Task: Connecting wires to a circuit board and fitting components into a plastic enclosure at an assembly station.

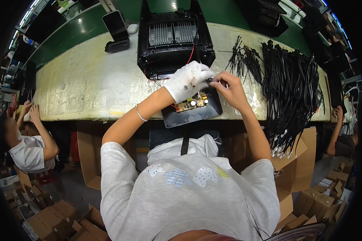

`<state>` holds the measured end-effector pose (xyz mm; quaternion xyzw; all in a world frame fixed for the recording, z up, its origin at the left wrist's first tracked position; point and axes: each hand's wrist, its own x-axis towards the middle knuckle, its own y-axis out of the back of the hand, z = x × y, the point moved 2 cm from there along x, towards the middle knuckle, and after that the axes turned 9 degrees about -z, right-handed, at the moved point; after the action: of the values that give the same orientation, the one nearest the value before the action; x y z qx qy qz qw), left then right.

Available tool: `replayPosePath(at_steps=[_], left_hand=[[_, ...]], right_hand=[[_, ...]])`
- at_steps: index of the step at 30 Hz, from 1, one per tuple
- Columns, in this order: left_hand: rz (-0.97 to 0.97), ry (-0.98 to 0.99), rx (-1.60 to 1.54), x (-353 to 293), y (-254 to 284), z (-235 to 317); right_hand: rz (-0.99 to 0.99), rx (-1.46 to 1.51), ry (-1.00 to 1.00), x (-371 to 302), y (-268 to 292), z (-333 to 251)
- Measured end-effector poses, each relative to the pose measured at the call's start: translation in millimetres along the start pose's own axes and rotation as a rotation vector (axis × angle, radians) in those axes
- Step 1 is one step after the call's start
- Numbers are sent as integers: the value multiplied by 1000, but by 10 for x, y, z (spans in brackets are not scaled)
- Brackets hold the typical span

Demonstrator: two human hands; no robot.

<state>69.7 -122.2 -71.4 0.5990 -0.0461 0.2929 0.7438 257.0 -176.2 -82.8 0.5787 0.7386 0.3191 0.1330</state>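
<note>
My left hand (190, 81), in a stained white glove, is closed above a circuit board (193, 103); its fingers are curled and what they hold is hidden. Bare and pinched, my right hand (230, 89) meets the gloved fingertips. Something small and black shows between the two hands, too covered to name. The circuit board, with capacitors and yellow parts, lies on a black panel (191, 117) at the table's near edge. Just beyond stands a black housing (173, 56) with a finned metal heat sink (169, 34). Red wires run between the housing and the board.
Bundles of black cables (287, 76) lie on the right of the table (84, 76), their ends hanging over its edge. Loose black cable ties (245, 58) lie nearer. A phone (116, 25) stands back left. Cardboard boxes (305, 164) are below; other people work at both sides.
</note>
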Motion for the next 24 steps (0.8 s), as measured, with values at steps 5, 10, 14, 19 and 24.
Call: replayPosePath(at_steps=[5,10,14,19,24], left_hand=[[96,-84,-102,12,-125,-40],[41,-157,60,25,-52,-101],[-199,-23,223,138,96,-165],[-27,66,-61,77,-40,-127],[-65,129,69,66,55,-51]], right_hand=[[-128,460,-43,46,-16,162],[-59,231,19,103,50,-1],[77,165,43,99,89,33],[105,195,72,123,81,26],[197,51,76,104,82,-81]])
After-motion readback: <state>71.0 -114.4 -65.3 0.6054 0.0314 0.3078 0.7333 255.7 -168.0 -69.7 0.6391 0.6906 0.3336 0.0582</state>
